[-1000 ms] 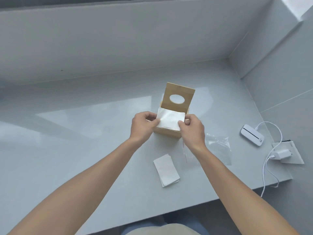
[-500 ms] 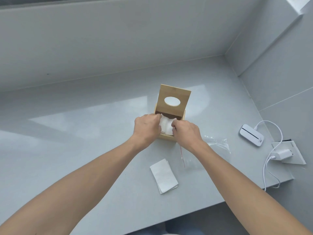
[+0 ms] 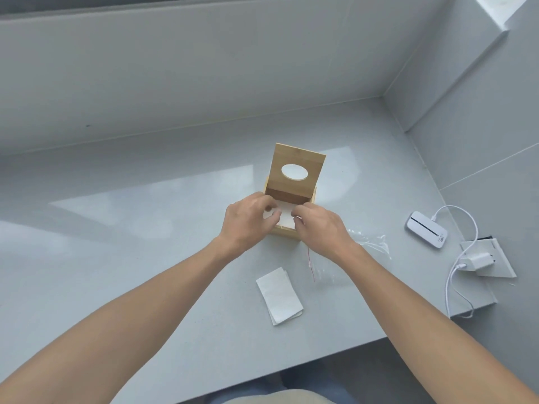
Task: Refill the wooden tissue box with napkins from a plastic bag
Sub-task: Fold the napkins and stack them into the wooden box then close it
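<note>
Wooden tissue box (image 3: 284, 230), lid upright: we are pressing napkins (image 3: 286, 213) down, left hand (image 3: 246, 221) and right hand (image 3: 319, 230) fingers curled directly above.

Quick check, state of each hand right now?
Left hand: fingers curled over the napkins in the wooden tissue box; grip cannot be told.
Right hand: the same, grip cannot be told.

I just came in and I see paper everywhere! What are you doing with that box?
A person is refilling a square wooden tissue box whose lid with an oval hole stands open. Both hands, the left hand and the right hand, are pressing a stack of white napkins down into it. A second small stack of folded white napkins lies on the grey counter, beside the clear plastic bag.
</note>
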